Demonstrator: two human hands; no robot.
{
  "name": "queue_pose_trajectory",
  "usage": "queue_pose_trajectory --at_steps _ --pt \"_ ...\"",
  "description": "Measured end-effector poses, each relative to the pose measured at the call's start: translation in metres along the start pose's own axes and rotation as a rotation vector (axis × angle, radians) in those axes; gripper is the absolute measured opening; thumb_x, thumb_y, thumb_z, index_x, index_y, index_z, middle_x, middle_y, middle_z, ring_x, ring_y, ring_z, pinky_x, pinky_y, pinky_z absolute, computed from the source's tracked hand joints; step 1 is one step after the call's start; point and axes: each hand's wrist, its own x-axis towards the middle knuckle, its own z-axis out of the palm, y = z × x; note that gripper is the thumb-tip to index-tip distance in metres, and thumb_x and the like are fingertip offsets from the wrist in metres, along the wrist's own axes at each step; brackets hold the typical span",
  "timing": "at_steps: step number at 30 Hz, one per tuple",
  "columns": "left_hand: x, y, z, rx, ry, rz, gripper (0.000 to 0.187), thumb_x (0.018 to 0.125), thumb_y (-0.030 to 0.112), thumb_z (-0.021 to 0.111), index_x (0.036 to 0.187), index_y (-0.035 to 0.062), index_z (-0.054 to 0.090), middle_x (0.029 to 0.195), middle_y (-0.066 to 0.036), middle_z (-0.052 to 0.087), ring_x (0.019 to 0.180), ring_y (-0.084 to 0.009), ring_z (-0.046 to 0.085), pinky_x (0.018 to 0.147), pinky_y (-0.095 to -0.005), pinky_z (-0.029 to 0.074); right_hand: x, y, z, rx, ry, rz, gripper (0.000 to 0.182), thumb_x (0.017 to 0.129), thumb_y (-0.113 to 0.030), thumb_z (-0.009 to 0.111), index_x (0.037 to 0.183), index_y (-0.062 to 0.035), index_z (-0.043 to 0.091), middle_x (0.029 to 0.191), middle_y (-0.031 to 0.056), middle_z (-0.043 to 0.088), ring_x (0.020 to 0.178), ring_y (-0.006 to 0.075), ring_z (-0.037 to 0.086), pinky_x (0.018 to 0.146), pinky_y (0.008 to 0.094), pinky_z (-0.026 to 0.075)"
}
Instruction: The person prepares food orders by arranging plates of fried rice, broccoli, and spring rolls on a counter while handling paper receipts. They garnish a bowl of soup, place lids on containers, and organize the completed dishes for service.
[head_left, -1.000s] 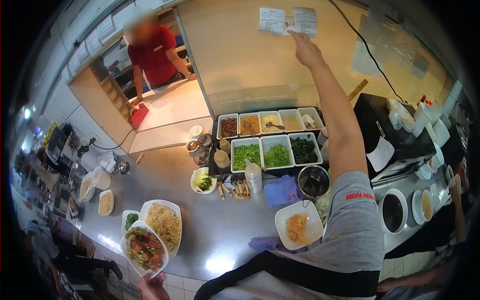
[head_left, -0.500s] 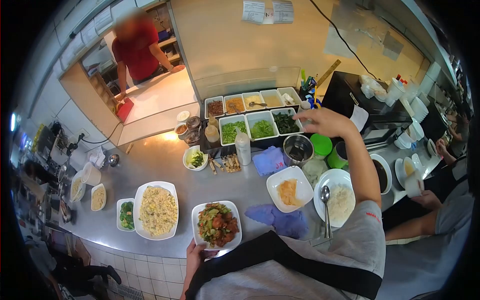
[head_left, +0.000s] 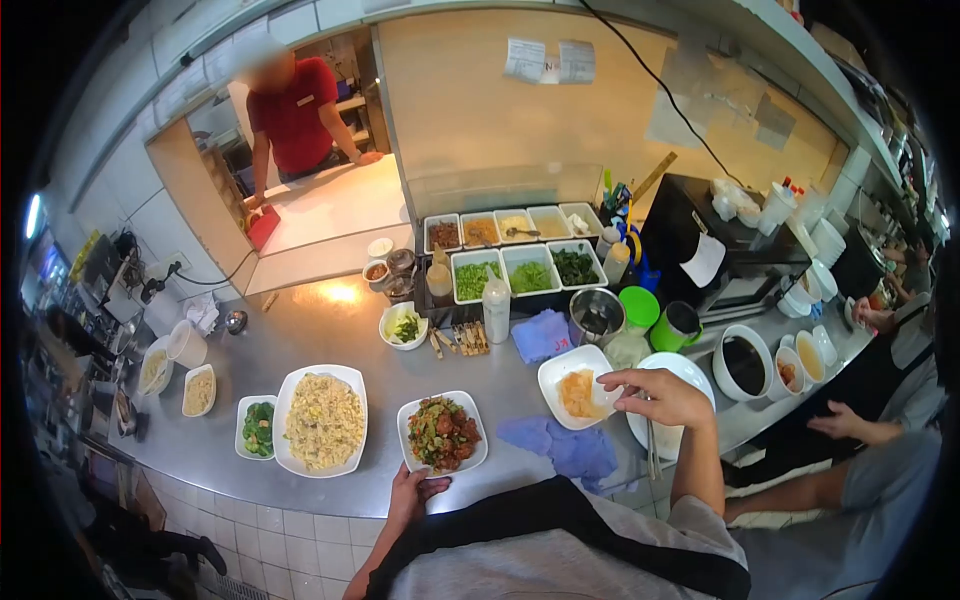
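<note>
My left hand (head_left: 418, 490) grips the near edge of a square white dish (head_left: 404, 440) heaped with browned chunks and chopped greens. My right hand (head_left: 665, 398) hovers at the right side of a square white bowl (head_left: 552, 372) that has pale orange slices (head_left: 578, 394) in it. Its thumb and index finger come together at the bowl's rim, and I cannot tell what is between them. Below that hand, partly hidden, lies a round white plate (head_left: 690, 366) with a spoon and fork. A crumpled purple cloth (head_left: 565, 447) rests between the two dishes.
A large dish of fried rice (head_left: 322, 420) and a small dish of green vegetables (head_left: 260, 428) stand left. Topping trays (head_left: 528, 270), a squeeze bottle (head_left: 496, 310) and a metal pot (head_left: 597, 315) line the back. A person in red (head_left: 300, 115) leans at the hatch; co-workers stand right.
My right hand has come down from the dark green topping tray to the bowl of orange slices. The left hand stays at its dish. The camera view has shifted slightly.
</note>
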Motion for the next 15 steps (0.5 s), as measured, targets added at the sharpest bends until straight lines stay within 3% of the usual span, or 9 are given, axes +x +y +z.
queue_pose_trajectory --at_steps 3,6,15 --pt "0.003 0.001 0.004 0.025 -0.026 0.020 0.031 0.091 0.010 0.042 0.120 0.0005 0.036 0.093 -0.023 0.061 0.079 -0.0298 0.066 0.071 -0.0359 0.056 0.023 0.005 -0.004 -0.009 0.045 0.020 0.039 0.082 -0.020 0.062 0.119 -0.0108 0.055 0.100 0.0128 0.063 0.084 0.0256 0.062 0.075 0.0332 0.049" --pt "0.005 0.000 0.007 0.052 -0.019 0.044 0.031 0.092 0.012 0.042 0.120 0.0013 0.036 0.093 -0.023 0.061 0.078 -0.0295 0.066 0.071 -0.0354 0.056 0.053 0.020 0.002 -0.144 0.080 -0.146 0.039 0.082 -0.023 0.062 0.119 -0.0105 0.055 0.100 0.0140 0.063 0.086 0.0278 0.062 0.076 0.0352 0.049" --pt "0.004 0.000 0.015 0.034 0.039 0.056 0.038 0.093 0.016 0.046 0.126 0.0006 0.035 0.101 -0.020 0.060 0.081 -0.0297 0.065 0.074 -0.0374 0.055 0.101 0.026 0.028 -0.198 -0.104 -0.266 0.040 0.085 -0.025 0.059 0.122 -0.0129 0.052 0.107 0.0149 0.061 0.092 0.0327 0.060 0.078 0.0386 0.048"
